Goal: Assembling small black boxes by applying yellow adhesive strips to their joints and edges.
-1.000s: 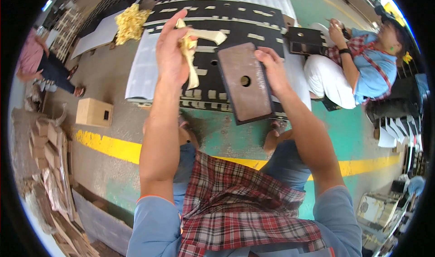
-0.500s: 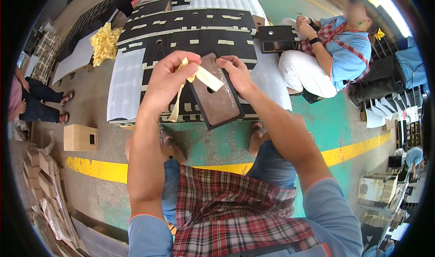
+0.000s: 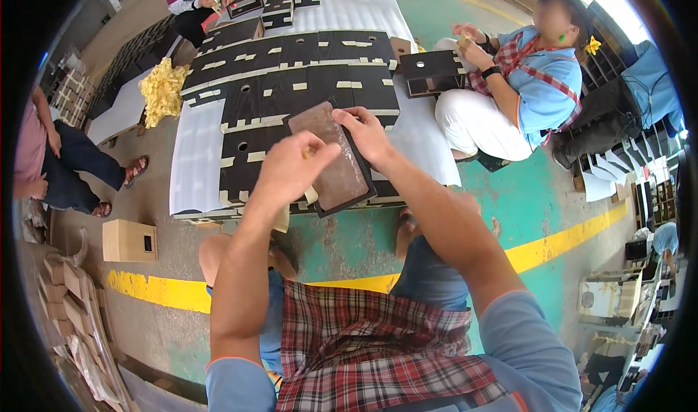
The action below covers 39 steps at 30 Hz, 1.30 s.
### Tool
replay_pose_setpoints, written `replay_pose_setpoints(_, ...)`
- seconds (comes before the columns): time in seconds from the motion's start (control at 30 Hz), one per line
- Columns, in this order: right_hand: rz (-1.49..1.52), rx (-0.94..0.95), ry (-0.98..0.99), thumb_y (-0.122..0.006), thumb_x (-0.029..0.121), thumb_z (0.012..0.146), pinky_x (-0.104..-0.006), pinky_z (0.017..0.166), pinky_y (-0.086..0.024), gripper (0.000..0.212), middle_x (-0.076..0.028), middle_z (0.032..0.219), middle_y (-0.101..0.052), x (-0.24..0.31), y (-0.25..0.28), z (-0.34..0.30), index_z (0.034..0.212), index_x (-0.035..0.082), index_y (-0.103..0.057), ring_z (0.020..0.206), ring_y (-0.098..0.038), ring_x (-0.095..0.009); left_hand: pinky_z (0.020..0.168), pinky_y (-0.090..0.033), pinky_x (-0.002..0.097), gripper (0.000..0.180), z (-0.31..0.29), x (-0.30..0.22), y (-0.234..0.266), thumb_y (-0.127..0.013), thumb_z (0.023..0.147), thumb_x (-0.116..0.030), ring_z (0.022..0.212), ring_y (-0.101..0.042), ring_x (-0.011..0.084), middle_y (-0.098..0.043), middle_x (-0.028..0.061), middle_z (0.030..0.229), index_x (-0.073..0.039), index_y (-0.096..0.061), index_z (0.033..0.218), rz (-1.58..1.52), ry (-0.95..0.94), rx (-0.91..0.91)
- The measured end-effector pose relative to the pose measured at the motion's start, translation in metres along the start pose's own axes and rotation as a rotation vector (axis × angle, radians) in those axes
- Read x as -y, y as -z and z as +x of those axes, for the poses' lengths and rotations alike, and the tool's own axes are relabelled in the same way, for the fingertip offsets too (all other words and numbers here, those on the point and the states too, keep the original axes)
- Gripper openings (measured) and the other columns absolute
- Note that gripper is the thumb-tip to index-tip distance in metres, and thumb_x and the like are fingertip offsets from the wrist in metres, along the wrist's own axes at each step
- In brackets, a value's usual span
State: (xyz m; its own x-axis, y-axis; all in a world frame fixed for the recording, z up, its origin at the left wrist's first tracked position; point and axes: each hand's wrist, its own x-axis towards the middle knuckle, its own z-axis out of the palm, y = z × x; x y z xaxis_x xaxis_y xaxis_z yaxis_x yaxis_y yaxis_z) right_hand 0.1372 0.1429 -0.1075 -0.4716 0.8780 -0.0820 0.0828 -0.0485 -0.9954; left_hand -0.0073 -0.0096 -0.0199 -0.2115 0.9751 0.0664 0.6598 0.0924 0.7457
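Observation:
My right hand (image 3: 366,134) grips the far right edge of a shallow black-edged box (image 3: 347,187) with a dull brown face, tilted over the near edge of the work surface. Above that brown face, my left hand (image 3: 291,166) has its fingers pinched together on crumpled pale masking tape (image 3: 310,195). Tape ends hang below the left hand; the rest is hidden in it. The hole in the brown face is covered by my left hand. Just beyond both hands stand rows of black boxes (image 3: 309,99) with pale tape pieces along their edges.
White foam sheeting (image 3: 198,150) lies under the boxes. A heap of yellowish tape (image 3: 163,92) sits at the left. At right, a seated co-worker (image 3: 538,85) is beside a black box (image 3: 429,65). Another person works at the far end; one stands left. A wooden box (image 3: 129,240) rests on the floor.
My left hand has come down and nearer, over the brown face, and the tape is bunched more in its fingers. The box has shifted slightly nearer. My right hand keeps its hold.

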Motion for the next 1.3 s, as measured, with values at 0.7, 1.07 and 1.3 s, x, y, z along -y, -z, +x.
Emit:
replay_pose_setpoints(0.7,0.159,-0.175,-0.139,-0.075,0.051,0.092,-0.0298,0.067,-0.049,0.058,-0.003,0.087,-0.062,0.035,0.020,-0.005,0.119,0.000,-0.067,0.073,-0.060,-0.012,0.081,-0.056,0.0398,0.066,0.005,0.032,0.063,-0.074,0.086,-0.060,0.091,-0.075,0.0316,-0.077,0.0190,0.096,0.002,-0.077,0.106,0.143,0.279,-0.091)
replay_pose_setpoints(1.07,0.404,-0.229,-0.057,-0.073,0.045,0.095,-0.0301,0.057,-0.049,0.042,-0.003,0.079,-0.060,0.061,0.062,-0.016,0.111,0.006,-0.067,0.066,-0.057,-0.012,0.082,-0.056,0.0450,0.072,0.024,0.071,-0.009,-0.078,0.079,-0.067,0.094,-0.074,0.0375,-0.077,0.0220,0.097,0.002,-0.078,0.097,0.426,0.317,0.206)
replay_pose_setpoints(1.3,0.407,-0.221,-0.045,-0.076,0.043,0.093,-0.0276,0.064,-0.049,0.049,-0.001,0.087,-0.062,0.065,0.066,-0.020,0.119,0.003,-0.065,0.070,-0.058,-0.011,0.084,-0.054,0.0408,0.064,0.032,0.032,-0.023,-0.066,0.095,-0.060,0.095,-0.073,0.0297,-0.075,0.0229,0.099,0.002,-0.075,0.109,0.143,0.165,-0.007)
